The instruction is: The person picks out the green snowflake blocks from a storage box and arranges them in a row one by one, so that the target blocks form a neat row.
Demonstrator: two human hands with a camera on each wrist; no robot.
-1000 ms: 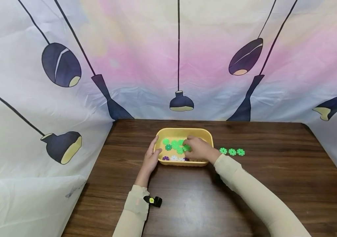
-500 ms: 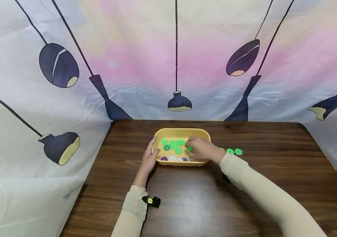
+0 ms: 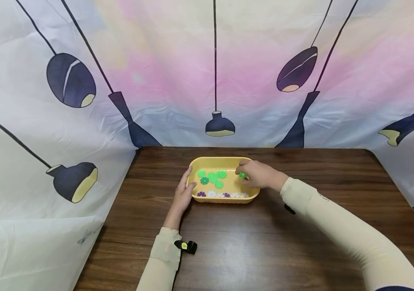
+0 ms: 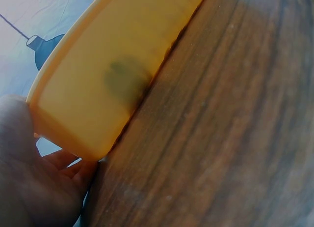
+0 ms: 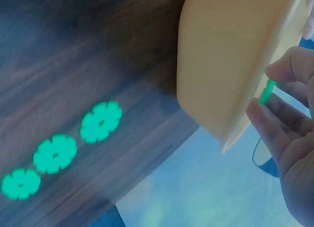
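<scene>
My right hand (image 3: 260,174) is at the right end of a yellow plastic tray (image 3: 201,200). In the right wrist view, its thumb and a finger pinch a bright green notched disc (image 5: 267,92), edge-on by the tray's rim. My left hand (image 3: 183,194) grips the tray's left end, thumb over the rim and fingers outside. Inside lie several light green flower-shaped discs (image 3: 212,176) and a darker green disc (image 3: 204,180). White discs (image 3: 211,194) and purple discs (image 3: 201,194) line the near wall.
Beside the tray, three green discs (image 5: 55,153) lie in a row on the dark wooden table (image 3: 229,238); my right hand and forearm hide them in the head view. Behind the table's far edge hangs a cloth (image 3: 178,81) printed with lamps.
My right hand has risen from the discs inside the tray and moved right to its right end, carrying a green disc. The left hand has kept its grip on the tray.
</scene>
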